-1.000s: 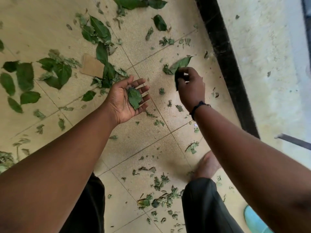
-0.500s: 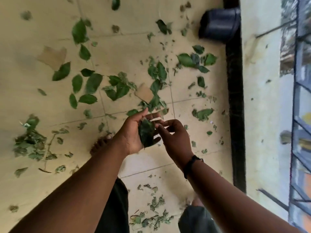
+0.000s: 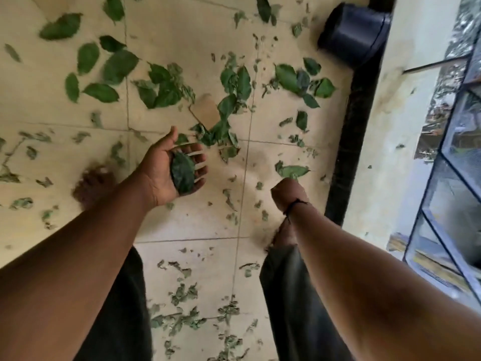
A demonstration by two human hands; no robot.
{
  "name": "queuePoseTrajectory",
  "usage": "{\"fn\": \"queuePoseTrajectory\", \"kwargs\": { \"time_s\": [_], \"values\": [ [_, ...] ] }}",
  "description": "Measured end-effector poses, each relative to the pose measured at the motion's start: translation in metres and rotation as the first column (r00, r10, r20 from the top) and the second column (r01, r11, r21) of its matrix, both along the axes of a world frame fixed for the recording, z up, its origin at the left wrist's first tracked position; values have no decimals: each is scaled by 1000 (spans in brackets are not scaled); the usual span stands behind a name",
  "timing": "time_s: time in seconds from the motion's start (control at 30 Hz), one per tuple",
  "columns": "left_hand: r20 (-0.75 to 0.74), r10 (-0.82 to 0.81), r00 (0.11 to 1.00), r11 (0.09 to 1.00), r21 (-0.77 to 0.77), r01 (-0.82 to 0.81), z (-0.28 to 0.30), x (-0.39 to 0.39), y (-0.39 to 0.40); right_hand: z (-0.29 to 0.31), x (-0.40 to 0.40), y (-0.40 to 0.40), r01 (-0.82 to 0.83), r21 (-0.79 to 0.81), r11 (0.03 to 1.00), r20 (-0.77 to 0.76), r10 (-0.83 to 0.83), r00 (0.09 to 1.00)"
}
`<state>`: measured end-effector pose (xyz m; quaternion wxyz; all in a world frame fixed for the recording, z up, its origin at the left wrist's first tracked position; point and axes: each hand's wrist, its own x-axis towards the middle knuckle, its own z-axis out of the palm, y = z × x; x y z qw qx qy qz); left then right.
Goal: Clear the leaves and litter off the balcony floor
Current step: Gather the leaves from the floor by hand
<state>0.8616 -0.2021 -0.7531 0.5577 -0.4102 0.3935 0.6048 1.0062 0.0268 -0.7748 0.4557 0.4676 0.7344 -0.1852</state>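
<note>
Green leaves lie scattered over the cream tiled balcony floor (image 3: 182,35), with a dense cluster (image 3: 161,87) ahead and another group (image 3: 302,80) near the wall. My left hand (image 3: 158,175) is held palm up with its fingers spread, and a small stack of dark leaves (image 3: 182,173) rests on the palm. My right hand (image 3: 287,191) points down at the floor, right at a single green leaf (image 3: 292,170). Its fingers are hidden behind the back of the hand. A brown cardboard scrap (image 3: 205,110) lies among the leaves ahead.
A black pot (image 3: 354,35) lies on its side at the far right by the black skirting (image 3: 348,152). A low pale wall (image 3: 385,126) and a metal grille (image 3: 463,152) close the right side. Crumbled dry leaf bits (image 3: 182,293) lie between my legs, and my bare foot (image 3: 91,183) is at the left.
My right hand has left the left palm and dropped toward the single leaf on the floor at the right. The left hand stays palm up with its leaves. The view has shifted.
</note>
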Motion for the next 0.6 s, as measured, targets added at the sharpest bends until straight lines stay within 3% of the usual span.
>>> {"fn": "queuePoseTrajectory", "kwargs": {
  "time_s": [0.13, 0.33, 0.6],
  "values": [
    [55, -16, 998, 1000, -16, 17, -13, 43, 45, -19, 22, 61, 76, 112, 991, -49, -71, 996],
    [19, -348, 937, 932, 115, 344, -23, 61, 106, -57, 28, 115, 477, 41, 878, -216, -459, 862],
    [-64, -466, 883, 881, 66, 469, -35, 36, 159, -77, 31, 129, 541, -18, 841, -221, -532, 818]
  ]
}}
